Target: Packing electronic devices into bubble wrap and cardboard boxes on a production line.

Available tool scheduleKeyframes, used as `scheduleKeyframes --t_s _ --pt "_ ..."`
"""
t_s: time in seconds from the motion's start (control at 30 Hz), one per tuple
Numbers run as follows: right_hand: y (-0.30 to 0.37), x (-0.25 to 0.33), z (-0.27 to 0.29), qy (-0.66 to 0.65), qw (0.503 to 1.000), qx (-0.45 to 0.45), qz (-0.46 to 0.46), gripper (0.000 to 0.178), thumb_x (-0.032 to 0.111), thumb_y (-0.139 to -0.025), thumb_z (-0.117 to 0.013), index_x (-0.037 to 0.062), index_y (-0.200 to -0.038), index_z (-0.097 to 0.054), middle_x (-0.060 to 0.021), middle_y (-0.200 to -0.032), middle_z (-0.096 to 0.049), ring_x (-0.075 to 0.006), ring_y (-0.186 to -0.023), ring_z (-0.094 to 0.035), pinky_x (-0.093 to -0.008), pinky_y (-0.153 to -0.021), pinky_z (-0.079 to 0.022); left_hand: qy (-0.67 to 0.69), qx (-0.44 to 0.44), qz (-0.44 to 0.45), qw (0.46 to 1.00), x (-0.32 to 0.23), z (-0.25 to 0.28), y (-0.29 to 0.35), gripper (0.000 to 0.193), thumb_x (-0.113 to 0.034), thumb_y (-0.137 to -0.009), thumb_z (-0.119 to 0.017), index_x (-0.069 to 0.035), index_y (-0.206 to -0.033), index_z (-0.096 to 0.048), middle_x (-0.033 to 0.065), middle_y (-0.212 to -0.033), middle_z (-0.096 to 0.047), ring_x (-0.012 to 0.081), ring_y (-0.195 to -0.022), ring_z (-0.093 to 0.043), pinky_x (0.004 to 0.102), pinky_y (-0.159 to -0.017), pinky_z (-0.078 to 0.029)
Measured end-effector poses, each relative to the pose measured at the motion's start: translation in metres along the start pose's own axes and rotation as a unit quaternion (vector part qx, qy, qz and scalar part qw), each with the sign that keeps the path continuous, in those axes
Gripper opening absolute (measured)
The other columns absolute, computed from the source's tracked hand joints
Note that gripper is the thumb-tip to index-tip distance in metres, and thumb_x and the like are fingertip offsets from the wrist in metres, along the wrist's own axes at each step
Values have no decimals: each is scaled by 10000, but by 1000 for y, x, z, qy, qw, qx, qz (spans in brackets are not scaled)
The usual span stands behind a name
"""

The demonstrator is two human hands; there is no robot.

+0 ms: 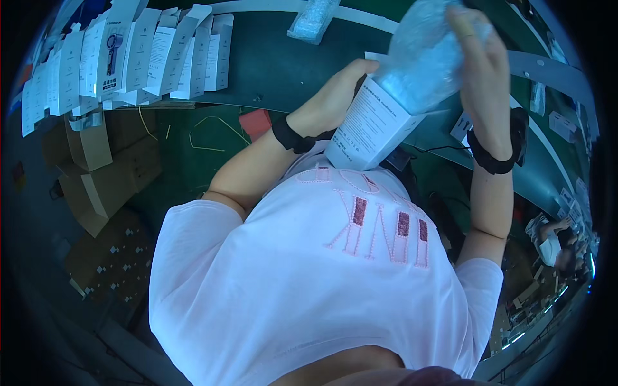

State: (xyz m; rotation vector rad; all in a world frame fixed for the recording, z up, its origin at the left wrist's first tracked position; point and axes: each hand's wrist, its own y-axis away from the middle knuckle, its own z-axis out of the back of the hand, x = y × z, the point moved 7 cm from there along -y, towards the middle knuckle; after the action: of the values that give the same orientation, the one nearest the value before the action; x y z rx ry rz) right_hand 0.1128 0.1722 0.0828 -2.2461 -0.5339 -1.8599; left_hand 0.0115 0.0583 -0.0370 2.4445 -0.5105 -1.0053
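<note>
A white printed cardboard box (368, 126) stands tilted close against my shirt, its top end open with a flap out to the side. My left hand (336, 95) is wrapped round the box's left side, most of its fingers hidden behind it. Partly inside the open end sits a bundle in clear bubble wrap (421, 61), its upper part sticking well out. My right hand (479, 71) grips the bundle's upper right side, fingers bent over the plastic and slightly blurred. What is inside the wrap cannot be made out.
Several white boxes with open tops (135, 58) stand in a row at the far left of the dark green table (270, 64). Another bubble-wrapped bundle (314, 20) lies at the back. Brown cartons (96, 174) are on the floor at left. Another person (550, 241) is at far right.
</note>
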Motion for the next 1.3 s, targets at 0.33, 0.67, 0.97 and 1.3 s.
scheduleKeyframes --t_s 0.33,0.67,0.97,1.3 --pt "78 -44 -56 532 726 433 50 505 409 -957 -450 19 -1263 -549 -206 -1475 -309 -404 -1370 -249 -462 -1126 -233 -430 -113 -373 814 -42 3 44 356 -212 -945 -368 77 -941 -575 235 -689 -519 285 -559 -489 387 -546 -382" --pt "40 -253 150 527 732 -8 -432 487 461 -868 -614 -21 -803 -634 -188 -755 -648 -262 -720 -670 -366 -671 -524 -230 -289 -255 894 -43 106 52 476 -291 -1004 -312 68 -1207 -549 126 -900 -665 153 -793 -592 301 -747 -457" --pt "-6 -106 123 182 976 -121 -21 165 207 -880 -662 48 -920 -684 -26 -706 -620 -88 -578 -543 -221 -579 -427 -214 -122 -230 942 -37 35 22 639 -500 -1001 -309 59 -968 -618 58 -779 -622 127 -715 -536 268 -688 -433" --pt "37 37 23 427 888 165 49 207 111 -830 -709 9 -1002 -655 -28 -863 -646 -61 -669 -580 -179 -560 -480 -244 110 -146 952 -18 -46 25 711 -591 -971 -278 43 -981 -601 82 -883 -610 124 -807 -536 274 -776 -434"
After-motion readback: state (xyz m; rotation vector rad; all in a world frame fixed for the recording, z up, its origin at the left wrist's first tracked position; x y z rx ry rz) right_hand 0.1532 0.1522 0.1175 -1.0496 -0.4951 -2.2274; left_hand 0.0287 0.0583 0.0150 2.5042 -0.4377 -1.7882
